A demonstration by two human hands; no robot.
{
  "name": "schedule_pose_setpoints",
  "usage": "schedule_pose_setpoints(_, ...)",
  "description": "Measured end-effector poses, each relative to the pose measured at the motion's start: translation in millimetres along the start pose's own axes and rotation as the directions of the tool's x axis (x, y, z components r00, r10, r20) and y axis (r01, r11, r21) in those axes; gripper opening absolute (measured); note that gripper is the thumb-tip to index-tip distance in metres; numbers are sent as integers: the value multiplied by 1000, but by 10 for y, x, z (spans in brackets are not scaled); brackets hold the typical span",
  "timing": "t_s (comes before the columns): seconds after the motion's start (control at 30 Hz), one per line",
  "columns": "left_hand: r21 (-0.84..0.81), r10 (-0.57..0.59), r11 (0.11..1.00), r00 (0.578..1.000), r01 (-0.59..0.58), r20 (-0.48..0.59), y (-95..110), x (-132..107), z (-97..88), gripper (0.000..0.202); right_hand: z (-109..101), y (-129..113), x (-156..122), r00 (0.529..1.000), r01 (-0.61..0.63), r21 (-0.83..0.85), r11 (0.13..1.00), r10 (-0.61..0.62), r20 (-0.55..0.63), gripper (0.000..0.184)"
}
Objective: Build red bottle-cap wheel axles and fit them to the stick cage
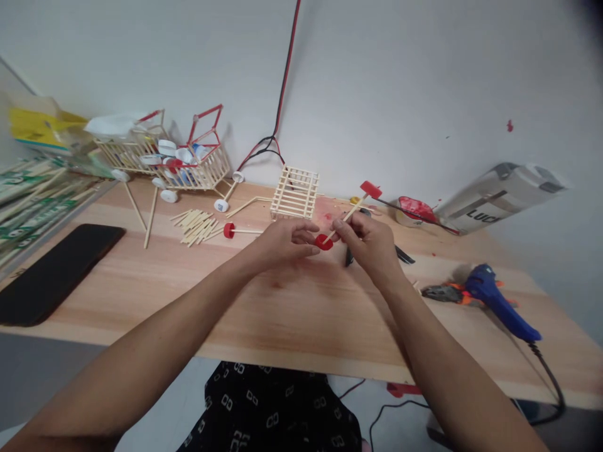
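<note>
My right hand pinches a thin wooden stick between thumb and fingers. The stick slants up to the right, with one red bottle cap at its upper end and another red cap at its lower end. Beside that lower cap is my left hand, its fingers curved and apart; whether the fingertips touch the cap I cannot tell. A second stick with a red cap lies on the table, partly behind my left hand. Just beyond my hands stands a small slatted stick basket.
Two stick-built carts with white cap wheels, the nearer one holding caps, stand at the back left. Loose sticks and a black phone lie left. On the right are pliers, a blue glue gun and a red-filled container.
</note>
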State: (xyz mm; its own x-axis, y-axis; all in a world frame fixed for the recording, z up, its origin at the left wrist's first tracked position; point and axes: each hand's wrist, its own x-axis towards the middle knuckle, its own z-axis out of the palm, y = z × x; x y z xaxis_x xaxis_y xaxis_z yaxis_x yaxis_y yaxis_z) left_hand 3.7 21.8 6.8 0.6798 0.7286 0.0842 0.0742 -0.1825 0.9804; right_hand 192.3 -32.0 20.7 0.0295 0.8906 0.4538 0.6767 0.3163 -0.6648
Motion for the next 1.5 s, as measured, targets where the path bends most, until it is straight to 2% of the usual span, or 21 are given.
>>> schedule_pose_setpoints(0.13, -241, -115, 962, 991, 127, 66, -13, -15, 18, 39, 9, -42, -23, 998, 58, -101, 993, -60, -13, 25)
schedule_pose_setpoints(0.3, -411, -126, 893, 979, 182, 160, -89, -12, 23, 35, 42, -41, -38, 995, 102, -162, 982, -100, 21, 26)
schedule_pose_setpoints(0.77, -444, -152, 870, 974, 213, 169, -78, -17, 25, 26, 77, -64, -56, 994, 77, -140, 987, -66, 86, 27)
schedule_pose_setpoints(0.83, -348, -136, 919, 977, 187, 167, -69, -17, 16, 31, 79, -57, -55, 994, 85, -142, 986, -74, 83, 28)
schedule_pose_setpoints(0.93, 0, -60, 998, 994, 60, 95, -41, -29, 8, 41, 90, -36, -51, 992, 104, -166, 981, -91, 83, 29)
schedule_pose_setpoints(0.97, 146, -8, 989, 998, 0, 56, -28, -37, 12, 43, 95, -28, -49, 992, 108, -173, 979, -94, 84, 29)
schedule_pose_setpoints(1.03, 398, 114, 911, 993, -105, 2, -3, -54, 30, 41, 105, -15, -45, 991, 113, -185, 976, -99, 85, 31)
schedule_pose_setpoints(1.1, 548, 217, 816, 976, -185, 6, 5, -66, 55, 34, 115, -6, -42, 990, 116, -200, 973, -97, 100, 32)
schedule_pose_setpoints(1.2, 631, 291, 731, 955, -259, 56, -48, -63, 80, 26, 130, 9, -42, 985, 122, -216, 969, -92, 143, 29)
schedule_pose_setpoints(1.3, 666, 308, 691, 948, -280, 80, -157, -51, 81, 19, 153, 35, -47, 980, 143, -220, 965, -106, 168, 27)
schedule_pose_setpoints(1.4, 694, 270, 678, 960, -243, 72, -227, -56, 77, 9, 183, 63, -54, 978, 141, -209, 968, -103, 181, 27)
schedule_pose_setpoints(1.5, 743, 209, 644, 976, -182, 58, -213, -76, 86, 12, 210, 80, -60, 975, 135, -204, 970, -93, 204, 27)
